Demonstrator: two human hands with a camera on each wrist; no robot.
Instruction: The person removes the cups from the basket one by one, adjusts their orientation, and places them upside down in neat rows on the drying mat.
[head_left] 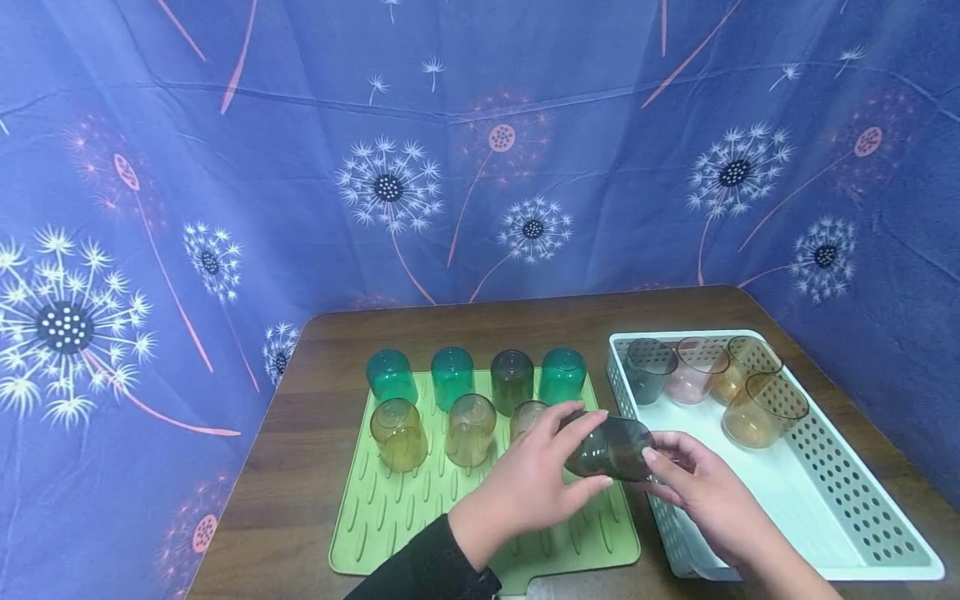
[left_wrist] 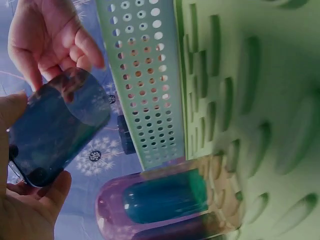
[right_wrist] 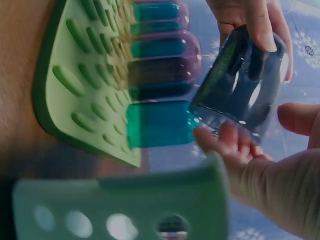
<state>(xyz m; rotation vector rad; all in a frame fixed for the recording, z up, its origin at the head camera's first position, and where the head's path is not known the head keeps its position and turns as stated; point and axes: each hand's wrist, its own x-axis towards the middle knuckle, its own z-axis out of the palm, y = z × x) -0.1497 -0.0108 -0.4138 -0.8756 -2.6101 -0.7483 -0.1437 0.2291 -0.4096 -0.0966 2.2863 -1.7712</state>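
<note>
A dark grey glass (head_left: 611, 448) is tilted on its side above the mat's right edge. My left hand (head_left: 536, 475) grips it round its closed end, thumb below and fingers above. At the rim end, my right hand (head_left: 705, 487) has loosely bent fingers near the glass. In the right wrist view, a gap shows between the right thumb (right_wrist: 295, 119) and the glass, while its fingertips (right_wrist: 231, 137) are by the rim. Whether they touch it is hard to tell. On the green drying mat (head_left: 390, 521), an amber glass (head_left: 399, 435) and several others stand upside down.
A white perforated basket (head_left: 832, 567) stands at the right, holding a grey glass (head_left: 651, 371), a pink glass (head_left: 701, 371) and two amber glasses (head_left: 765, 412), rims up. The wooden table (head_left: 277, 467) meets a blue dandelion-print cloth (head_left: 300, 167) behind. My left hand partly hides one mat glass (head_left: 525, 417).
</note>
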